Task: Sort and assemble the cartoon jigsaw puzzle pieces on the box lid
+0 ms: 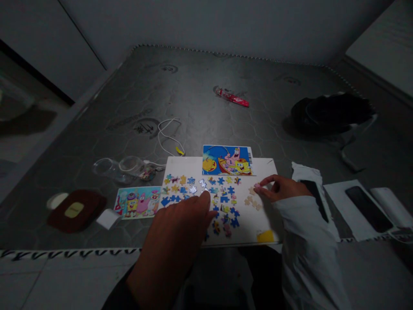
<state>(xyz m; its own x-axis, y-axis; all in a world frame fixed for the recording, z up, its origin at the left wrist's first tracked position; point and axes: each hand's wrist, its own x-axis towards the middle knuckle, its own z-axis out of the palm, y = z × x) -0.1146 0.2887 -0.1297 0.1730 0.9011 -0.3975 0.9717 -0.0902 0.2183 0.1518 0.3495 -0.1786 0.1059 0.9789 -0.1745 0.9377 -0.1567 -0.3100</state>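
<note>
On a white board [267, 170] lie many loose jigsaw pieces, mostly blue and yellow with their printed side up. My left hand [180, 228] is over the lower left of these pieces, back towards me, and hides some of them. Its thumb sticks out to the right, but the other fingertips are out of sight, so its grip cannot be told. At the board's right side, my right hand [280, 187] pinches a small puzzle piece [257, 186] between thumb and fingertips. Just below it are several plain tan pieces [252, 202], apparently back side up.
A cartoon picture card [227, 160] overlaps the board's far edge; another card [137, 202] lies left. Around the board are clear plastic containers [118, 169], a white cable [166, 135], a brown case [77, 211], a phone [369, 209], a black bag [332, 114] and a red packet [232, 96].
</note>
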